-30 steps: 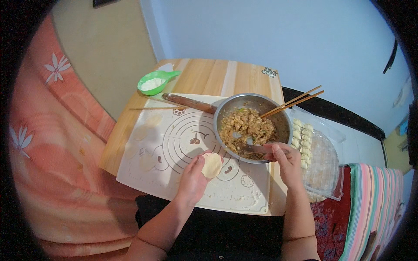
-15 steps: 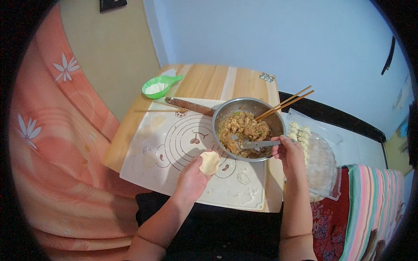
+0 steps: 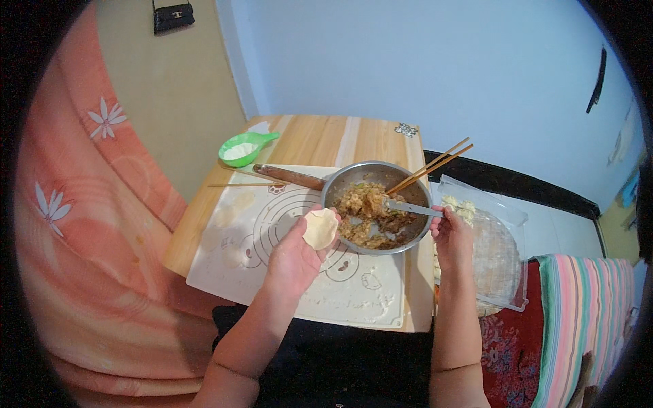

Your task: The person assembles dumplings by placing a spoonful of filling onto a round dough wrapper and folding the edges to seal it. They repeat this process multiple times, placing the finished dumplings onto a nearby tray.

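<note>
My left hand (image 3: pixel 294 257) holds a round pale dough wrapper (image 3: pixel 320 228) flat on its fingers, just left of a metal bowl (image 3: pixel 340 180) filled with brownish minced filling (image 3: pixel 371 212). My right hand (image 3: pixel 449 233) grips the handle of a metal spoon (image 3: pixel 408 207) whose tip rests in the filling. A pair of wooden chopsticks (image 3: pixel 432 165) leans on the bowl's far right rim. The bowl stands on a white pastry mat (image 3: pixel 272 272) printed with circles.
A wooden rolling pin (image 3: pixel 289 177) lies on the mat's far edge, a green scoop of flour (image 3: pixel 243 147) behind it on the wooden table (image 3: pixel 340 136). A clear tray (image 3: pixel 500 245) with finished dumplings sits to the right. Orange fabric fills the left.
My left hand has lifted the wrapper up closer to the bowl. My right hand has drawn the spoon toward the bowl's right side. The view has shifted.
</note>
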